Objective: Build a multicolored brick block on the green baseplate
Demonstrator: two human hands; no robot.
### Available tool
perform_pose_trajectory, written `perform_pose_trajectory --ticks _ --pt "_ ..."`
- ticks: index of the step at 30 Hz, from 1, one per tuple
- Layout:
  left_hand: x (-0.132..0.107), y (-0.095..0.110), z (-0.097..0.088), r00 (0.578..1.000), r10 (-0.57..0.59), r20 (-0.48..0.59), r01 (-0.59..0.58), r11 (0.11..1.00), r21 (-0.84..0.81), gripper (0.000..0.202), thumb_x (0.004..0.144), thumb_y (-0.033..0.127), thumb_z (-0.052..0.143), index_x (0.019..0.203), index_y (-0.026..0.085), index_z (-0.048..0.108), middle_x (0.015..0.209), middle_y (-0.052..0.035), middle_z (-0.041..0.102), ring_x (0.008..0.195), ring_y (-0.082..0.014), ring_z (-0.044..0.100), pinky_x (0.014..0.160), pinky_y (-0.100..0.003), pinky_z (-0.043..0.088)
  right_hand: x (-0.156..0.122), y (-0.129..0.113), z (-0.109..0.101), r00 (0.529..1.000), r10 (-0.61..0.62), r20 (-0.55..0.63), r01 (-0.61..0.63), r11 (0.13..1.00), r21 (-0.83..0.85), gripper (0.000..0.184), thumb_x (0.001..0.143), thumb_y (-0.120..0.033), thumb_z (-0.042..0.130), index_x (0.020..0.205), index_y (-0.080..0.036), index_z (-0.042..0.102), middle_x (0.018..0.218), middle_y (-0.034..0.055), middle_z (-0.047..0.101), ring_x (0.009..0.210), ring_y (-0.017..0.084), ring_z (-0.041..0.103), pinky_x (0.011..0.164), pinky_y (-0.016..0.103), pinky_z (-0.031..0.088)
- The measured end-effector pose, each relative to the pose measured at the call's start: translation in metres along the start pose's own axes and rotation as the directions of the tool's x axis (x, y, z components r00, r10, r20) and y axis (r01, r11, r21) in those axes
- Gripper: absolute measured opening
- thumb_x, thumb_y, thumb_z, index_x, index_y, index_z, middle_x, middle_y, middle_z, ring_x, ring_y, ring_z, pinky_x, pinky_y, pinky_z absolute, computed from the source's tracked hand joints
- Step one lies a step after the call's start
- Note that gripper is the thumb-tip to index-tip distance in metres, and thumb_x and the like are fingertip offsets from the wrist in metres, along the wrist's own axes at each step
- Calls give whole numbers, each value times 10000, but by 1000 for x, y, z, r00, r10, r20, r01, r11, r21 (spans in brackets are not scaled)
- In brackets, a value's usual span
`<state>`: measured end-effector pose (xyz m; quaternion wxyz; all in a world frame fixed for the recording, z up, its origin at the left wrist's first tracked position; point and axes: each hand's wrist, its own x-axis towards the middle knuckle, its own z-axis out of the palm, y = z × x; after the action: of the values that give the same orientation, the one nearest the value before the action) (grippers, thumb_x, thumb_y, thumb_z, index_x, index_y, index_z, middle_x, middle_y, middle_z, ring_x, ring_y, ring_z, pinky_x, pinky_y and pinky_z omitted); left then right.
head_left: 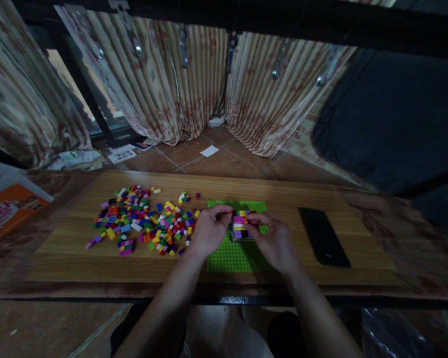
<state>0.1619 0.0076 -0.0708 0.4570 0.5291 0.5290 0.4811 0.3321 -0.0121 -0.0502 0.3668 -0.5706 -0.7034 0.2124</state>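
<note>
Head view: brick block lies between left hand and right hand, both pinching its edges.

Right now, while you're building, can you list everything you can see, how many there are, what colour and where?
loose bricks: too many to count, mixed colours, left on table
brick block: one, many-coloured, on green mat
mat: one, green, studded, on table
phone: one, black, right on table
table: one, wooden brown, centre
bag: one, orange and white, far left
papers: several, mostly white, floor beyond table
curtains: several, striped cream and reddish, behind
metal strips: about six, silvery or dark, before curtains
dark cloth: one, far right
left hand: one, bare, left of block
right hand: one, bare, right of block
</note>
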Motion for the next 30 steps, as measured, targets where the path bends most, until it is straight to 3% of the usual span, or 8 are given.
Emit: perform_pose_trajectory --ticks 9,22,30 --pt "0 3 0 1000 -2 0 2 1000 13 191 758 168 615 903 167 739 794 -42 737 797 -179 671 757 -278 517 1 2 -3 999 -32 35 33 999 -29 115 822 -279 609 883 -215 683 875 50 691 836 210 620 774 361 482" --pt "0 4 0 1000 -25 5 25 1000 -10 184 755 171 615 896 165 733 808 -38 736 773 -168 662 727 -263 507 2 0 2 996 -75 -50 71 994 -78 125 835 -266 613 885 -228 720 901 58 718 876 228 636 791 372 493" --pt "-2 10 -1 999 -40 6 40 999 6 186 763 143 602 894 162 733 793 -38 732 791 -179 668 768 -283 512 1 5 1 995 -95 -43 94 995 -13 194 885 -294 555 908 -228 736 917 62 720 875 218 643 805 361 489"
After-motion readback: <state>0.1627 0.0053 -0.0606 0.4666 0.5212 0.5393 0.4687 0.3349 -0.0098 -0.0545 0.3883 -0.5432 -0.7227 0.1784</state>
